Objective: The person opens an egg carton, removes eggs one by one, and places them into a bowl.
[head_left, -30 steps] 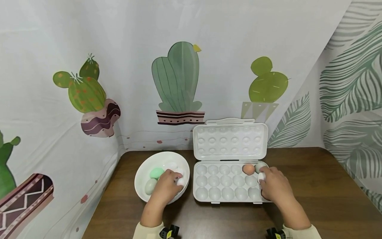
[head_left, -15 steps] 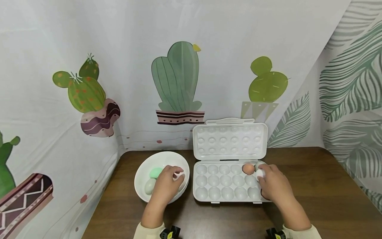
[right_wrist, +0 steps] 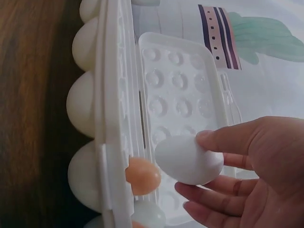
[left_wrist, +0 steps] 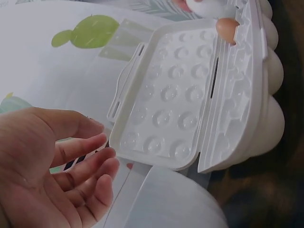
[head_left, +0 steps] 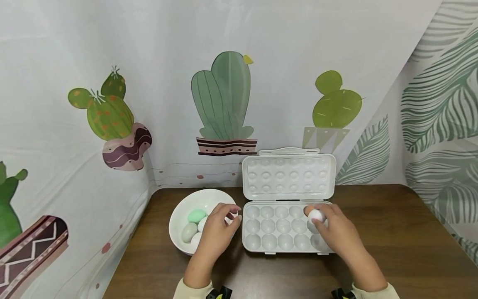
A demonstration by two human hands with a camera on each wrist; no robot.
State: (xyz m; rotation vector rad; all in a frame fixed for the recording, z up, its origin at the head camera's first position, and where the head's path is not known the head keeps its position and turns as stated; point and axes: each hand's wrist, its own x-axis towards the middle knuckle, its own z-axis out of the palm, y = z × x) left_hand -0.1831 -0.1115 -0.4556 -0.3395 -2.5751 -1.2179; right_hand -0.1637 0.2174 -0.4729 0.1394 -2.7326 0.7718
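My right hand [head_left: 337, 232] pinches a white egg [right_wrist: 189, 160] between thumb and fingers, above the right end of a white egg carton [head_left: 276, 250]. Beneath it, an orange-brown egg [right_wrist: 144, 175] sits in a back-row cup, with a pale grey egg [right_wrist: 149, 213] beside it. My left hand [head_left: 218, 232] hovers over the right rim of a white bowl [head_left: 177, 207], fingers loosely bent; the left wrist view shows nothing in them. Inside the bowl lie a mint-green egg [head_left: 196, 216], a grey-green egg [head_left: 189, 233] and white eggs [head_left: 196, 239], partly hidden by the hand.
The carton's lid [head_left: 289, 178] stands raised against the cactus-print cloth [head_left: 168, 104] at the back. Bowl and carton stand close together on a dark brown wooden table [head_left: 396, 232].
My left hand has moved right, from inside the bowl to its right rim. White eggs in the bowl have shifted left. My right hand has lifted the white egg and moved it left.
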